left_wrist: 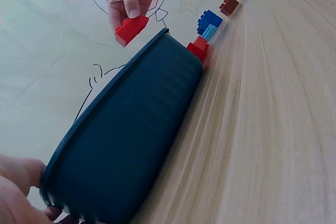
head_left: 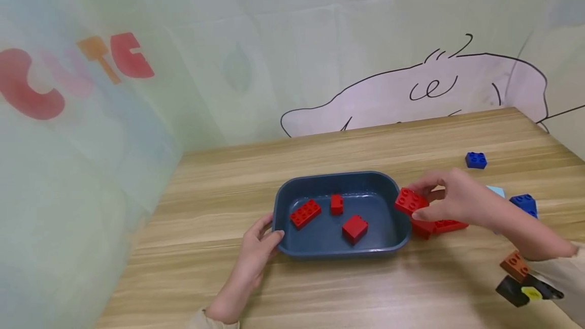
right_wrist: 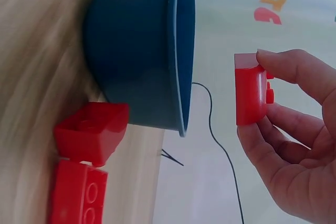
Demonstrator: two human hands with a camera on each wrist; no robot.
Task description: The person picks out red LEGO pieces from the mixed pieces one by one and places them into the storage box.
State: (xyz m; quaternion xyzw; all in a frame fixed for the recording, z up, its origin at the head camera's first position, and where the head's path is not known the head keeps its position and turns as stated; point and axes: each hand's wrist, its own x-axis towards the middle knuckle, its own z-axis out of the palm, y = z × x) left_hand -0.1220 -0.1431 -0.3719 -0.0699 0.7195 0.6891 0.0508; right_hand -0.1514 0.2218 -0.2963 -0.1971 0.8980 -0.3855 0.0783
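Note:
A dark blue tray (head_left: 320, 254) sits on the table with three red toy bricks inside: a long one (head_left: 305, 214), a small one (head_left: 336, 204) and a square one (head_left: 355, 229). My left hand (head_left: 256, 248) grips the tray's left end, thumb over the rim. Between thumb and fingers, my right hand (head_left: 450, 199) pinches a red brick (right_wrist: 251, 90), held above the table at the tray's right rim. Below that hand, more red bricks (right_wrist: 90, 132) lie on the table against the tray's right end, partly hidden in the head view.
Right of the tray lie blue bricks (head_left: 524, 205), a light blue piece (left_wrist: 209, 32) and an orange-brown brick (head_left: 515, 266). Farther back is another blue brick (head_left: 476, 160). A black piece with yellow (head_left: 531, 293) is beside the right sleeve. A printed curtain (head_left: 228, 65) hangs behind the table.

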